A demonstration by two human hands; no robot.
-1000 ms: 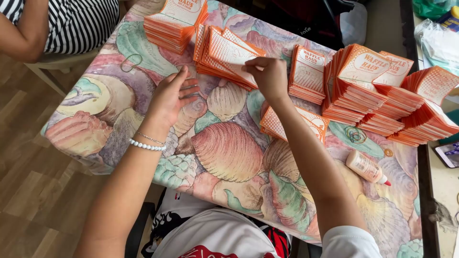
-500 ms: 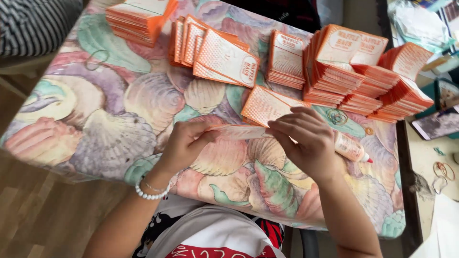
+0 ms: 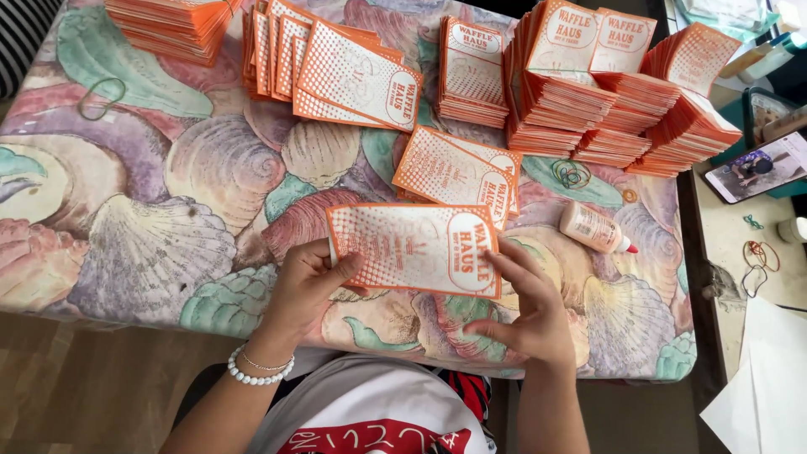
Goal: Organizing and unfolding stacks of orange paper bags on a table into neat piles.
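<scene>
An orange and white paper bag [image 3: 412, 246] lies flat in front of me, near the table's front edge. My left hand [image 3: 311, 284] pinches its left end with thumb on top. Spread fingers of my right hand [image 3: 528, 309] rest against its right end. A short pile of the same bags [image 3: 458, 172] sits just beyond it. A small glue bottle [image 3: 593, 228] with a red tip lies on its side to the right of the held bag.
Tall stacks of orange bags [image 3: 580, 80] fill the back right, a fanned row [image 3: 336, 71] the back middle, another stack [image 3: 172, 25] the back left. Rubber bands [image 3: 101, 97] lie on the shell-print tablecloth [image 3: 160, 219]. A phone [image 3: 755, 166] lies on the side table.
Both hands have drawn one bag toward me, laid it out flat and now hold its two ends. The view has shifted right, and the striped-shirt person at the far left is out of sight.
</scene>
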